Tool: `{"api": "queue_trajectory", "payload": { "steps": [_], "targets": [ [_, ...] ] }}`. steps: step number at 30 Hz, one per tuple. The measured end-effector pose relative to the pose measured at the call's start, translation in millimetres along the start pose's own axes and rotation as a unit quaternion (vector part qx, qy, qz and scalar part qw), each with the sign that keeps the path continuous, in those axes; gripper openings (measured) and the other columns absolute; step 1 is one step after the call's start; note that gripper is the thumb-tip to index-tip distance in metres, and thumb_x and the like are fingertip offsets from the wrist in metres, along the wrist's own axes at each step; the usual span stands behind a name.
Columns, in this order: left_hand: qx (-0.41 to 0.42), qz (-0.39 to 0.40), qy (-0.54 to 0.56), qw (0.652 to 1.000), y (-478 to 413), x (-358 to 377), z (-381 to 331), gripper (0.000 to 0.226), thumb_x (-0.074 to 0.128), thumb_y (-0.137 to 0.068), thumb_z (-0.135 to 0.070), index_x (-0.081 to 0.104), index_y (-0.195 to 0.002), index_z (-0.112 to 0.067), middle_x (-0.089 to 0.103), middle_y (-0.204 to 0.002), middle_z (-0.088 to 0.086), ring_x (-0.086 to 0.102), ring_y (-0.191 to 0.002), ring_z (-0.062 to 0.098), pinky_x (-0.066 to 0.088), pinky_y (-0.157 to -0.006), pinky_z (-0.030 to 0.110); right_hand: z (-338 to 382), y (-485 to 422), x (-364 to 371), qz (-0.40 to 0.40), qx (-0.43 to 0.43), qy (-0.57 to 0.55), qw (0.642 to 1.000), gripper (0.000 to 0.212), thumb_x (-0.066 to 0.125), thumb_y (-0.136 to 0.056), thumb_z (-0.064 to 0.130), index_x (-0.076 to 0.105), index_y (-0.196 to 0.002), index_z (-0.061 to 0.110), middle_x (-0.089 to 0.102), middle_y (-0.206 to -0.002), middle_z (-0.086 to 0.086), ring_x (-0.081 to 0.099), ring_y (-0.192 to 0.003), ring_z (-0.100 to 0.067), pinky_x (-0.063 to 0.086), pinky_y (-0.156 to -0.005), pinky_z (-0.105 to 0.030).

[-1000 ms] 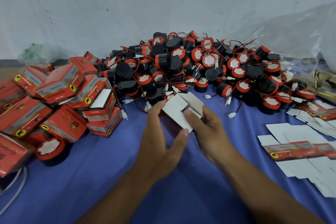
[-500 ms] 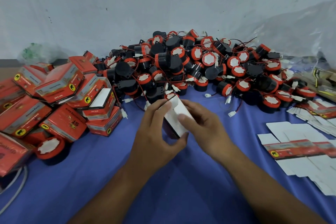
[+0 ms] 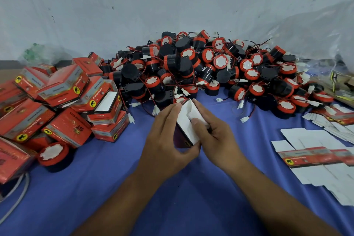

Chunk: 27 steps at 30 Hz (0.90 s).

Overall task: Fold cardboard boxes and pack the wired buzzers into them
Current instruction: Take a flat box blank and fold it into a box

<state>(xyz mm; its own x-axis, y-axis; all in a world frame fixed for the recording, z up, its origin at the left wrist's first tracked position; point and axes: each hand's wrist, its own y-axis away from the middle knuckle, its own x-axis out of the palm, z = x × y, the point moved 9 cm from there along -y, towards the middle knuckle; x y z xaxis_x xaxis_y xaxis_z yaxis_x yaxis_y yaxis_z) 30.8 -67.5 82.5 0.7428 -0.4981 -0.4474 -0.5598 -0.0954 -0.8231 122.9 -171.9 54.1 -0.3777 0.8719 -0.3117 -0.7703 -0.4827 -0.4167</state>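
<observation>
- Blue cloth (image 3: 172, 207) covers the table, with a pale wall behind; I view both hands near its middle.
- Left hand (image 3: 164, 140): the fingers curl over the far edge of the half-formed box (image 3: 186, 126) and the thumb hooks round its near corner, so this hand grips the box.
- Right hand (image 3: 216, 134): the thumb presses on a white flap and the fingers wrap behind the box, so this hand also grips it.
- Box: it is tilted between the two hands with its white inner side upward and one end flap partly tucked. I cannot tell whether it touches the cloth.
- Step, as I judge it: closing one end. I would have the left hand hold the walls square while the right thumb runs the flap down along its crease until it sits flush, pressing lightly so the card does not buckle.
- Pile of buzzers (image 3: 201, 67): it lies just beyond the box, with its red wires tangled together.
- Finished boxes (image 3: 63, 90) are heaped at the left.
- Flat blanks (image 3: 316, 159) lie at the right, well apart from the hands.
</observation>
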Motion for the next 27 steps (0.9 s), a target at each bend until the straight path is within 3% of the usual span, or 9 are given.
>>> {"api": "queue_trajectory", "payload": {
  "steps": [3,4,8,11,13,19,23,25,27],
  "targets": [
    [0.002,0.0,-0.019,1.0,0.6,-1.1,2.6,0.077,0.071,-0.083,-0.042,0.048,-0.135,0.011,0.053,-0.136,0.019,0.051,-0.13,0.028,0.048,-0.104,0.036,-2.0,-1.2,8.5,0.039,0.014,-0.014,0.999,0.043,0.05,-0.104,0.029,0.039,-0.138,0.053,0.062,-0.124,0.031,0.058,-0.12,-0.002,0.051,-0.102,-0.041],
    [0.001,0.0,-0.025,1.0,1.0,-1.4,3.8,0.078,0.071,-0.083,-0.043,0.049,-0.134,0.011,0.053,-0.136,0.02,0.051,-0.13,0.029,0.048,-0.104,0.036,-2.4,-1.1,10.3,0.048,0.016,-0.018,0.999,0.042,0.049,-0.104,0.032,0.038,-0.14,0.051,0.059,-0.127,0.032,0.055,-0.124,0.001,0.048,-0.106,-0.039],
    [-0.001,-0.007,-0.032,0.999,1.4,-2.0,4.7,0.079,0.073,-0.082,-0.043,0.049,-0.135,0.01,0.053,-0.136,0.019,0.051,-0.13,0.028,0.047,-0.105,0.035,-1.9,-1.7,11.0,0.065,0.021,-0.071,0.995,0.045,0.041,-0.102,0.042,0.043,-0.146,0.036,0.056,-0.139,0.016,0.048,-0.134,-0.004,0.038,-0.114,-0.038],
    [0.004,-0.01,-0.014,1.0,2.3,0.4,2.6,0.078,0.077,-0.082,-0.038,0.048,-0.136,0.009,0.052,-0.137,0.018,0.05,-0.131,0.026,0.048,-0.105,0.035,-5.4,-4.5,6.7,0.058,0.061,-0.197,0.977,0.039,0.05,-0.102,0.019,0.056,-0.14,0.023,0.058,-0.142,0.002,0.05,-0.136,-0.014,0.035,-0.118,-0.045],
    [0.012,-0.005,-0.016,1.0,5.0,3.2,2.8,0.078,0.082,-0.079,-0.032,0.048,-0.137,0.009,0.051,-0.139,0.017,0.049,-0.132,0.027,0.049,-0.103,0.037,-4.4,-5.3,4.1,0.054,0.057,-0.202,0.976,0.04,0.055,-0.099,0.005,0.059,-0.137,0.016,0.061,-0.138,-0.006,0.055,-0.131,-0.019,0.041,-0.114,-0.045],
    [0.029,0.011,-0.03,0.999,9.2,10.7,7.3,0.081,0.082,-0.08,-0.034,0.046,-0.139,0.008,0.047,-0.144,0.016,0.043,-0.137,0.027,0.045,-0.106,0.038,4.5,-5.2,-2.1,0.017,-0.024,-0.045,0.999,0.045,0.063,-0.097,0.01,0.058,-0.134,0.035,0.061,-0.128,0.008,0.058,-0.12,-0.007,0.049,-0.099,-0.027],
    [0.006,0.096,0.011,0.995,8.2,23.0,15.0,0.084,0.068,-0.087,-0.048,0.034,-0.149,-0.002,0.033,-0.155,0.009,0.03,-0.145,0.021,0.031,-0.117,0.028,5.6,-5.5,-7.9,0.029,-0.073,0.065,0.995,0.069,0.071,-0.092,0.02,0.036,-0.145,0.046,0.055,-0.131,0.017,0.054,-0.12,-0.003,0.046,-0.098,-0.018],
    [-0.008,0.169,0.002,0.986,10.2,29.8,24.4,0.086,0.061,-0.09,-0.054,0.023,-0.155,-0.013,0.021,-0.162,0.003,0.023,-0.147,0.02,0.022,-0.119,0.023,6.6,-3.2,-2.9,0.08,-0.124,0.16,0.976,0.084,0.074,-0.089,0.019,0.025,-0.154,0.037,0.052,-0.134,0.013,0.052,-0.121,-0.004,0.042,-0.1,-0.014],
    [0.02,0.216,-0.061,0.974,11.6,31.1,30.3,0.083,0.066,-0.09,-0.047,0.028,-0.154,-0.01,0.024,-0.161,0.009,0.03,-0.14,0.026,0.03,-0.116,0.031,8.2,1.1,9.3,0.125,-0.163,0.24,0.949,0.092,0.074,-0.088,0.021,0.016,-0.158,0.027,0.051,-0.136,0.006,0.051,-0.119,-0.013,0.039,-0.102,-0.019]
  ]
}}
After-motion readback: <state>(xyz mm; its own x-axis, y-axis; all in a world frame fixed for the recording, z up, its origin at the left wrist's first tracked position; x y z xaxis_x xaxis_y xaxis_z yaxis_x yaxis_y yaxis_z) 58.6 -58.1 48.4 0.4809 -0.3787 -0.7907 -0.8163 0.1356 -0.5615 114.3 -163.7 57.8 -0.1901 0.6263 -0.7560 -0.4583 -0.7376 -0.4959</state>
